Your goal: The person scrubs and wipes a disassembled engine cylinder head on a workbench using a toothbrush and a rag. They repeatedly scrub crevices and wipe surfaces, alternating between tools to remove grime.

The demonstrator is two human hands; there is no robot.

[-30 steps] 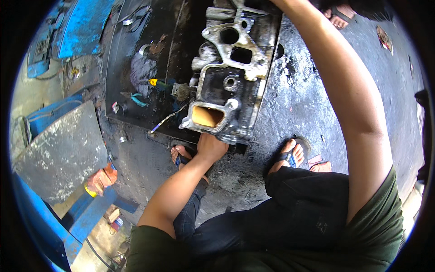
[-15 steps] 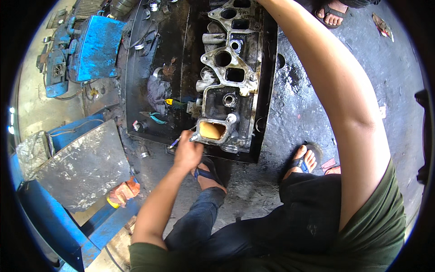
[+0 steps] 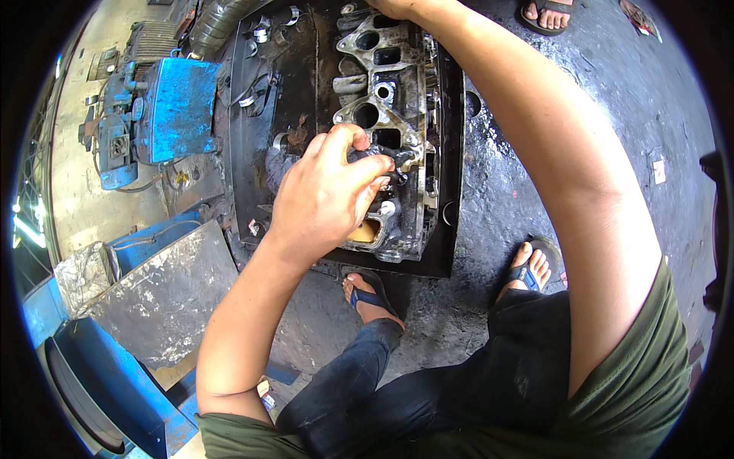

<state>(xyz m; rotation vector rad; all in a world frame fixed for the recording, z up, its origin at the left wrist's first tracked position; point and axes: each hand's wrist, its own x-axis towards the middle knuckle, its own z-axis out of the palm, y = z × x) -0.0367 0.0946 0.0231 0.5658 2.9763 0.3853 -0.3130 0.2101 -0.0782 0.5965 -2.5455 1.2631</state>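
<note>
A grey metal engine cylinder head with round and squarish ports lies lengthwise in a black oily tray. My left hand is over its near half, fingers curved and apart, with no object visible between thumb and forefinger. It hides part of the upper face and some of the near opening, where a yellowish surface shows inside. At the far end of the cylinder head is my right hand, partly cut off by the upper edge; its fingers cannot be made out.
Loose metal rings and a dark cloth lie in the tray's left side. Further left stands a blue machine; nearer is a stained board on a blue frame. Another person's sandalled foot is at the far right.
My left hand has risen from the near left corner and moved forward over the cylinder head. The head has tilted leftward, showing more of its right side. My right arm remains stretched to the far end.
</note>
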